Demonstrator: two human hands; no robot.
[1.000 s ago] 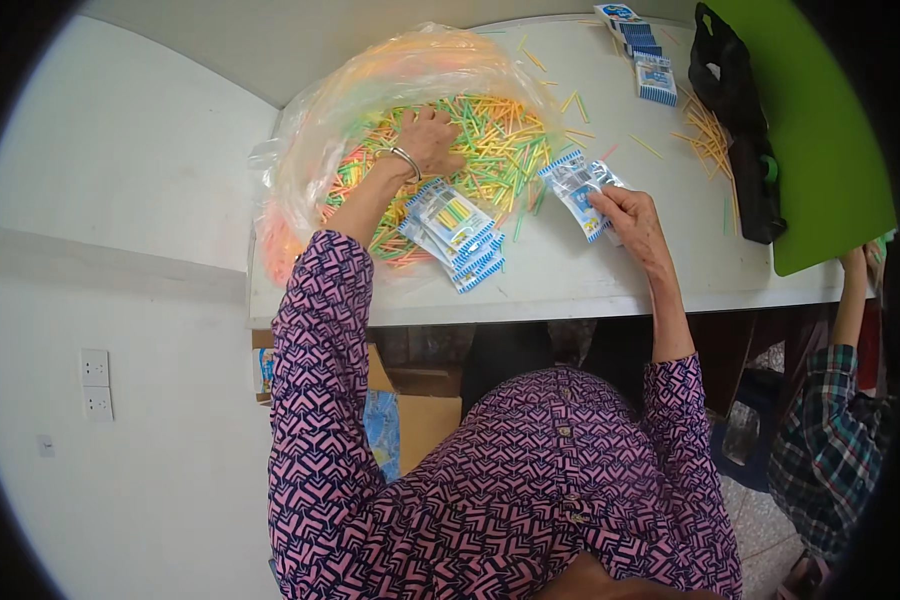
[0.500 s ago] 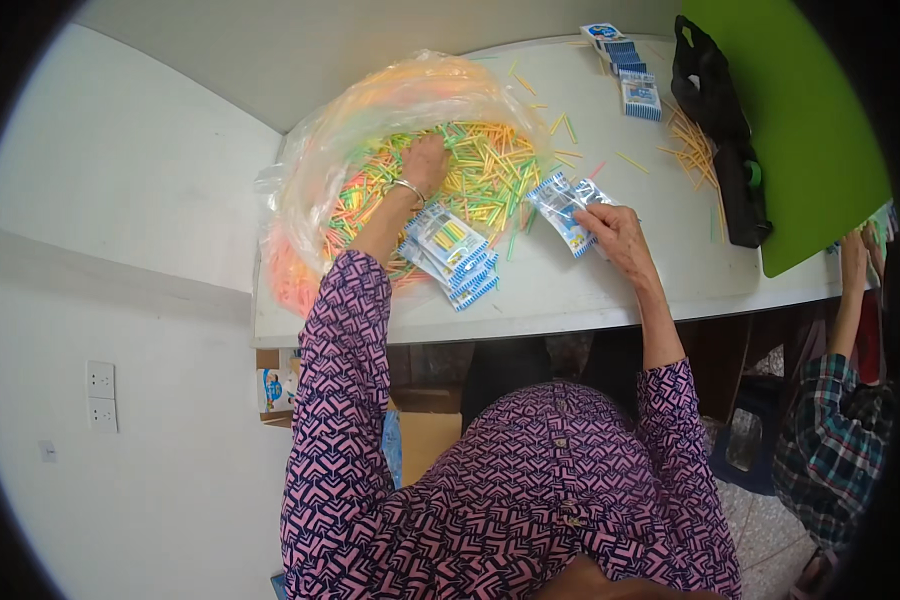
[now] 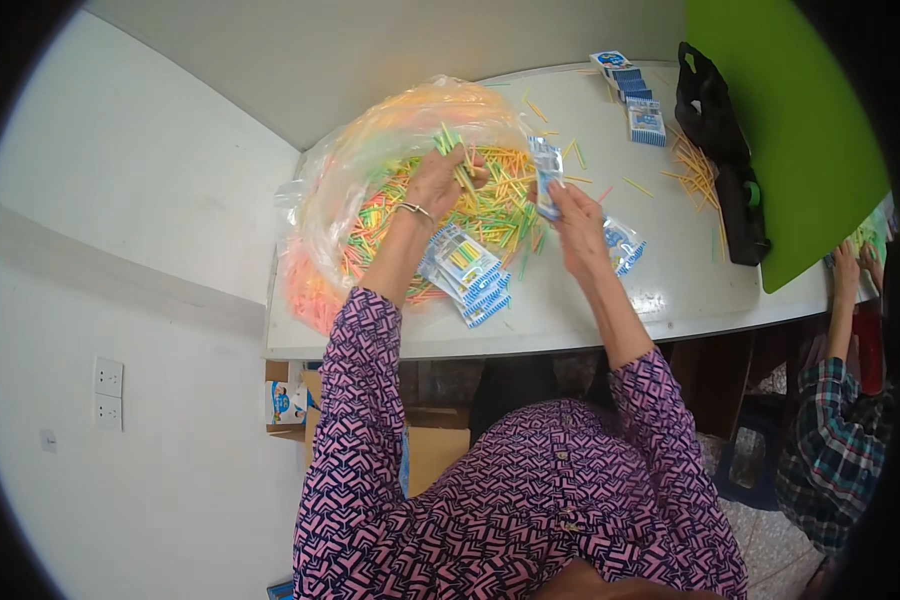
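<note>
A big clear plastic bag (image 3: 315, 215) lies open on the table, full of thin coloured sticks (image 3: 500, 185) in green, yellow, orange and pink. Over this heap my left hand (image 3: 438, 188) is closed on a small bunch of sticks (image 3: 448, 140), mostly green, which point up past the fingers. My right hand (image 3: 575, 215) pinches a small blue-and-white packet (image 3: 545, 160), held upright near the bag's right side. Beside that wrist another packet (image 3: 625, 247) rests on the table. A fanned pile of packets (image 3: 467, 270), sticks showing through the top one, lies at the bag's front edge.
Stacked blue-and-white packets (image 3: 642, 118) stand at the back right. Loose sticks (image 3: 692, 172) lie next to a black plastic holder (image 3: 728, 160) along a green partition (image 3: 790, 120). Beyond it, a co-worker's arm (image 3: 842, 300) shows. Cardboard boxes (image 3: 435, 455) sit below the table edge (image 3: 370, 352).
My left hand has come up out of the heap with a bunch of sticks. My right hand has moved left and raised one packet, leaving the other on the table.
</note>
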